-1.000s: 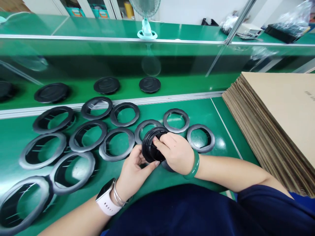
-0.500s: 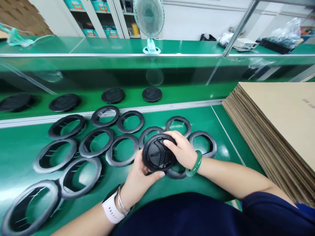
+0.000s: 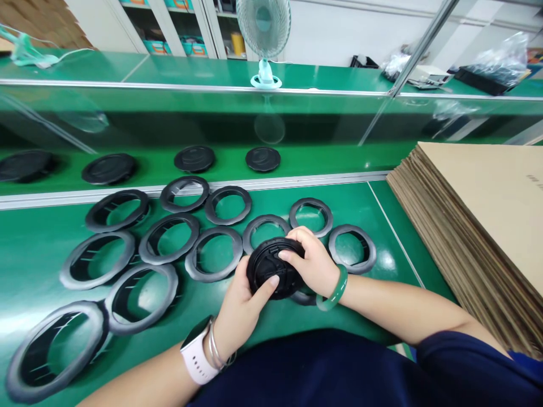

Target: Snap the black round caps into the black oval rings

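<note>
Two bare hands closed on one black round cover, near the middle of the scene, low over a green worktable. Left hand cupping the cover's near left edge, thumb laid across its ribbed top face, other fingers curled out of sight beneath. Right hand clamped over the far right edge, fingers bent down on the rim, thumb hidden. Cover slightly tilted, directly above a partly hidden ring that peeks out under the right wrist; cannot tell whether cover and ring touch. White watch and silver bracelets on the left wrist, green bangle on the right wrist. Dark blue clothing along the near edge.

Eleven more grey rings flat on the table, in loose rows from the hands out to the left. Right-hand ring just beside the right hand, middle ring just beyond the cover, corner ring at the near left. Several touching or overlapping their neighbours.

Beyond a metal rail, a green belt bearing four black discs in a row, the rightmost disc straight beyond the hands. Stack of flat brown cardboard at the right, well apart from the hands. Pale green fan upright on a far shelf.
</note>
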Tool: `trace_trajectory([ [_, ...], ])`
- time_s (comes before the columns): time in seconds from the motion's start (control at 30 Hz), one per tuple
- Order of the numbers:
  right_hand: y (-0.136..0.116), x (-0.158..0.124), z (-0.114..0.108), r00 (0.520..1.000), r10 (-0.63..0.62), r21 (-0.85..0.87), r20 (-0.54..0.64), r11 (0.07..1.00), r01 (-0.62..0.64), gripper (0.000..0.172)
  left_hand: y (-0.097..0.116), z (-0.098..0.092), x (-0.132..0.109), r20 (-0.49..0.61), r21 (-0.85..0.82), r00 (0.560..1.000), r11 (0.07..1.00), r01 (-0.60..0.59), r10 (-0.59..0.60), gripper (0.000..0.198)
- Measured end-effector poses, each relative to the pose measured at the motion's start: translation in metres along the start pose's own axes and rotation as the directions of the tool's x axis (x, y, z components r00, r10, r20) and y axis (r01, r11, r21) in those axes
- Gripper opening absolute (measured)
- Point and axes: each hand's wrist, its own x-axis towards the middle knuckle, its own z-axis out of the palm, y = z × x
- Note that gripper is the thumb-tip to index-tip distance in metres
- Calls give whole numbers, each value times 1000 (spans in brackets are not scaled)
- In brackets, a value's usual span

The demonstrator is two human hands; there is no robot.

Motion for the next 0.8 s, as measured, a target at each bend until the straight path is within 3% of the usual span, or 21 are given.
trace_trajectory([
  [0.17, -1, -2, 1, 999, 34, -16, -17, 999, -35, 10, 0, -2, -5, -13, 48, 1000, 999, -10, 11, 41],
  [0.3, -1, 2, -2, 991, 131, 28, 36, 991, -132, 14, -2, -2, -2, -45, 80, 999, 997, -2, 6, 41],
  [0.43, -2, 5, -5, 978, 155, 181, 136, 967, -179, 27, -2, -2, 3, -27, 4, 1000, 1000, 7, -7, 37],
  [0.6, -1, 7, -4, 980, 139, 228, 145, 959, -170, 30, -2, -3, 5, -6, -63, 1000, 998, 17, -18, 32],
  [0.8, 2, 7, -4, 981, 152, 273, 122, 945, -180, 29, -3, -4, 3, -25, 84, 999, 996, -18, 20, 35],
])
